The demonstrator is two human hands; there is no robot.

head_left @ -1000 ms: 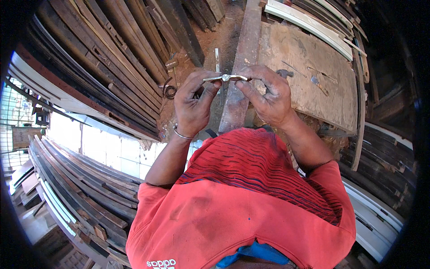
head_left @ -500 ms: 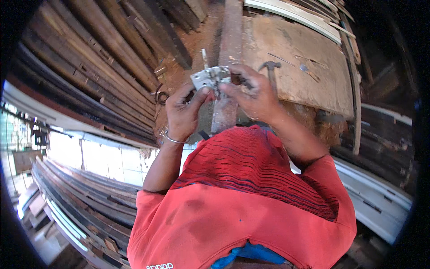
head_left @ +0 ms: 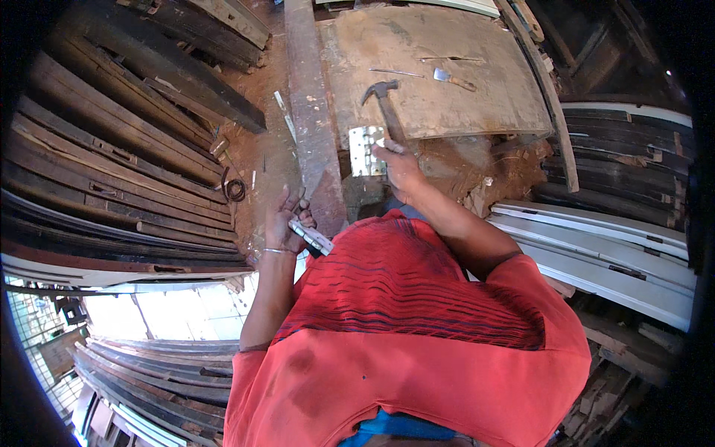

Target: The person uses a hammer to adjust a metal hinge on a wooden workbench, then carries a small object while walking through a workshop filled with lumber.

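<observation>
Timbers line the left side. Left hand has thumb and fingers partly spread, a metal hinge lying against them; whether they grip it is hard to tell. Farther right, the right hand pinches a second hinge, near a hammer. A scraper lies beyond.

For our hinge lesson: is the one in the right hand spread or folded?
Apparently spread: the hinge in the right hand seems to show leaves on both sides of its knuckles.
</observation>
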